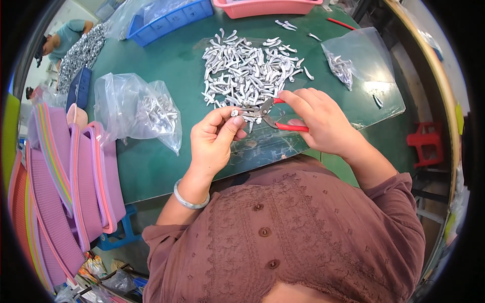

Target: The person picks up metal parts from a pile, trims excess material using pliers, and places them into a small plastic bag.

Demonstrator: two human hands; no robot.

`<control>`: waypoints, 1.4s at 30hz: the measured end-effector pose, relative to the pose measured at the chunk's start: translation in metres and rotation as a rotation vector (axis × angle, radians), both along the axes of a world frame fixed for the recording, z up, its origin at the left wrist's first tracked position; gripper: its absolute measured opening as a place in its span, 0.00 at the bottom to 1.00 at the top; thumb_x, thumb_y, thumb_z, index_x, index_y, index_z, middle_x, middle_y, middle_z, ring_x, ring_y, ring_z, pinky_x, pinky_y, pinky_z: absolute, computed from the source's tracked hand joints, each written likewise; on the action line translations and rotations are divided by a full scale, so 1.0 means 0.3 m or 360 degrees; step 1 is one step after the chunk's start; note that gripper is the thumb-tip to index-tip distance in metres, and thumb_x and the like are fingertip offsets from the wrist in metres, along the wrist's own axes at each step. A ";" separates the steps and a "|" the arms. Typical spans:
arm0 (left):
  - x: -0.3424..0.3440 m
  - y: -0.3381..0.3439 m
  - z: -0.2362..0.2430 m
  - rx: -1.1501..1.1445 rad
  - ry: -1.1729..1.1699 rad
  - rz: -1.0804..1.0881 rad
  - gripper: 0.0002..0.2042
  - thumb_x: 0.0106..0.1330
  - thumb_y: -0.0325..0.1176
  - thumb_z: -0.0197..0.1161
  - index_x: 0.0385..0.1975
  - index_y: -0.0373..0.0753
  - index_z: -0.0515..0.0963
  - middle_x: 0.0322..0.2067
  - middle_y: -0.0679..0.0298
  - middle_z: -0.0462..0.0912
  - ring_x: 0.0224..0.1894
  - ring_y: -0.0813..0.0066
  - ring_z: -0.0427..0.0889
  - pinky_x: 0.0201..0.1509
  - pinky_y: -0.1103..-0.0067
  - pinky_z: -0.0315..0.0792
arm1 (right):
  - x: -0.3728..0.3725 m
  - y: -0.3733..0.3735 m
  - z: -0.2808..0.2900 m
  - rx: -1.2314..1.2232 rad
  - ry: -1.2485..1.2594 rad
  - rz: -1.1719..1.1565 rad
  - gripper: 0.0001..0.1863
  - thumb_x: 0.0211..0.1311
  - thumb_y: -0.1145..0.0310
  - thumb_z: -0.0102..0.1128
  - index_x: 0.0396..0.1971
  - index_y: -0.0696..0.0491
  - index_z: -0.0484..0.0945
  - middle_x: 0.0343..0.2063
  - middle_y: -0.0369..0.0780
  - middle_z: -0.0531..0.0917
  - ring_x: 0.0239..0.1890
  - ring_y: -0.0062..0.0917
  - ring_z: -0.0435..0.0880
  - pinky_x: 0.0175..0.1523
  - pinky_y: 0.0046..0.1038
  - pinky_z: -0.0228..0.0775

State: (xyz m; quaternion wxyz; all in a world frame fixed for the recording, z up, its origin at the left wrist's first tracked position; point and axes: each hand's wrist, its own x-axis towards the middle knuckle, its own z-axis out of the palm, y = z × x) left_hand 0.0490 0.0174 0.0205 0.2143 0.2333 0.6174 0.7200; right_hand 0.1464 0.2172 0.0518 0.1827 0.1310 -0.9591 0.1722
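My left hand (209, 141) is closed, pinching a small silver metal part (235, 113) between thumb and fingers. My right hand (323, 121) grips red-handled cutters (292, 127), with the handles spread apart. The dark jaws of the cutters point left and meet the part beside my left fingertips; whether they bite into it is too small to tell. Just beyond both hands lies a wide heap of similar curved silver parts (247, 68) on the green table (182, 55).
Left of the heap lies a clear plastic bag (121, 103) holding silver parts; another bag (364, 50) lies at the right. A blue bin (172, 22) and a pink basket (268, 9) stand at the back. Purple mesh containers (91, 171) crowd the left edge. A person (70, 38) is at far left.
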 end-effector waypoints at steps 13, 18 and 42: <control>-0.020 -0.010 -0.026 -0.0060 0.0266 0.0098 0.07 0.59 0.24 0.54 0.36 0.30 0.73 0.26 0.64 0.76 0.24 0.82 0.74 0.28 0.88 0.70 | -0.025 -0.026 -0.014 0.0086 -0.0019 -0.0042 0.27 0.37 0.76 0.59 0.44 0.57 0.65 0.24 0.39 0.69 0.26 0.31 0.70 0.31 0.29 0.62; -0.020 -0.010 -0.039 -0.0075 0.0292 0.0139 0.07 0.59 0.24 0.54 0.35 0.30 0.73 0.26 0.65 0.76 0.24 0.84 0.73 0.28 0.89 0.70 | -0.030 -0.035 -0.026 0.0159 0.0008 -0.0076 0.27 0.36 0.76 0.58 0.44 0.56 0.66 0.22 0.38 0.68 0.25 0.30 0.70 0.29 0.28 0.62; -0.016 -0.005 -0.066 -0.0039 0.0454 0.0323 0.05 0.54 0.22 0.58 0.30 0.30 0.75 0.21 0.66 0.75 0.19 0.85 0.73 0.22 0.89 0.67 | -0.034 -0.043 -0.038 0.0019 -0.0209 -0.0086 0.23 0.37 0.78 0.56 0.40 0.56 0.67 0.23 0.41 0.71 0.24 0.35 0.74 0.26 0.31 0.65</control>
